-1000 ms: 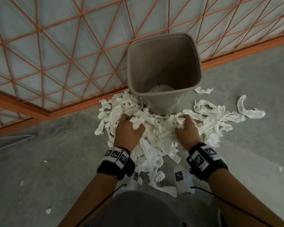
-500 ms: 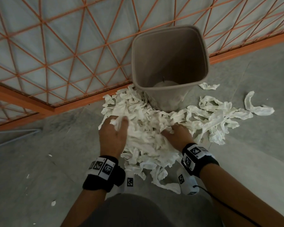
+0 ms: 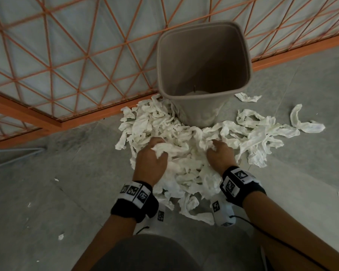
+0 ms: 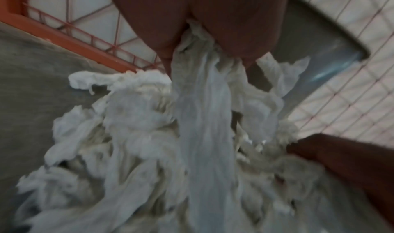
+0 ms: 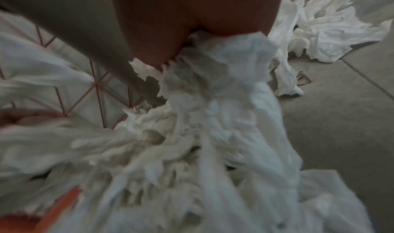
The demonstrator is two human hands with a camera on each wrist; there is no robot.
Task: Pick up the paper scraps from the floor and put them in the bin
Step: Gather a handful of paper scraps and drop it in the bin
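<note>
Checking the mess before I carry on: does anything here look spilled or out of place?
Yes. Torn paper scraps lie heaped on the floor against the upright bin, not in it. Stray strips trail off to the right, and tiny bits dot the floor. Both hands grip scraps.

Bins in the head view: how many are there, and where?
1. A single taupe bin stands upright on the floor against the orange lattice fence, just beyond the heap of paper scraps that both hands are gathering. None other shows; more could lie outside the frame.
</note>
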